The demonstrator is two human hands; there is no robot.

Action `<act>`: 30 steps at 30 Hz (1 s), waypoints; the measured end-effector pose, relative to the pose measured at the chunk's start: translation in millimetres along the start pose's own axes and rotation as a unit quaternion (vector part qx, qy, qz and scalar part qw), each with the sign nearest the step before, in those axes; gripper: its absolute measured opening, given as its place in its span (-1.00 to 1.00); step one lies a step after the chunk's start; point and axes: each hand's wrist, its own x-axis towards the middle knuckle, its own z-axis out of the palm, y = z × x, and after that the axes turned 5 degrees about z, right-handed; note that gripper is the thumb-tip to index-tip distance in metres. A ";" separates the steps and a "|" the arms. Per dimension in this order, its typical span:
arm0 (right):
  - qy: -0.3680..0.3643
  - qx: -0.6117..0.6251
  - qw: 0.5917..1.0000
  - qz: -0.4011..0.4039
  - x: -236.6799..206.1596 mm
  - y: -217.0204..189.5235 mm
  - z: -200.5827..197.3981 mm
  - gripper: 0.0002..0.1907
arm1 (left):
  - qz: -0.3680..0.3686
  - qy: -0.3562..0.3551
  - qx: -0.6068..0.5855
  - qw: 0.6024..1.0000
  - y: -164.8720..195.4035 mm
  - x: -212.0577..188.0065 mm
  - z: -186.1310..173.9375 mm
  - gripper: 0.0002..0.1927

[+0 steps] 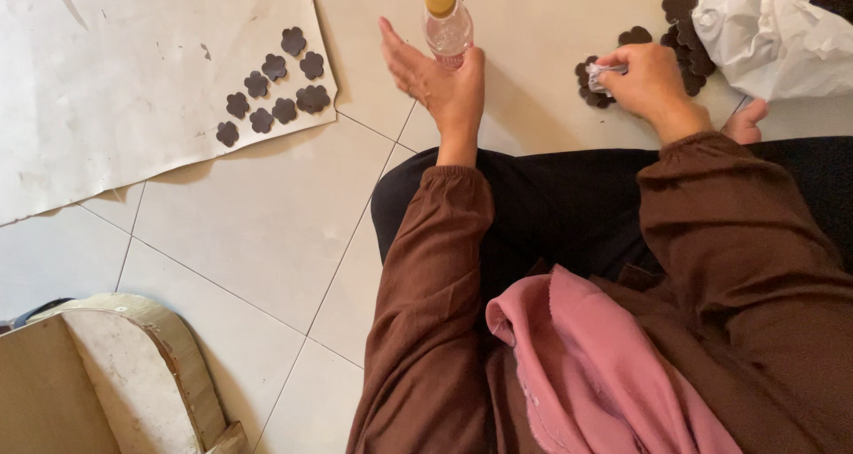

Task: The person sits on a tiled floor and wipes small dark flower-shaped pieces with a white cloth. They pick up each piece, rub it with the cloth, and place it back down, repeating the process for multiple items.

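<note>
My left hand [440,76] is spread open beside a small clear bottle [447,26] with a yellow cap that stands upright on the tiled floor; the thumb touches the bottle's base. My right hand [647,81] is closed on a small white crumpled wad [601,73] and presses it onto a dark flower-shaped piece [590,90] on the floor. More dark flower pieces [684,27] lie just beyond that hand.
A large white sheet [115,72] at the left carries several dark flower pieces [275,90]. A white plastic bag [769,27] sits at the top right. A curved cardboard piece [133,374] lies at the bottom left. My legs fill the lower right.
</note>
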 end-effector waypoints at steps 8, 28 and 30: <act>0.033 0.262 0.964 0.028 9.0 5.4 8.8 -0.77 | 0.100 -0.246 -0.059 0.962 37.3 -64.9 -2.1 -0.60; 0.117 -0.060 0.969 -0.207 13.3 12.2 47.4 -0.97 | 0.139 -0.557 0.298 0.763 32.2 -97.8 45.0 -0.46; 0.115 -0.058 0.968 -0.214 13.0 14.9 50.1 -0.98 | 0.138 -0.554 0.304 0.763 33.3 -98.1 45.1 -0.47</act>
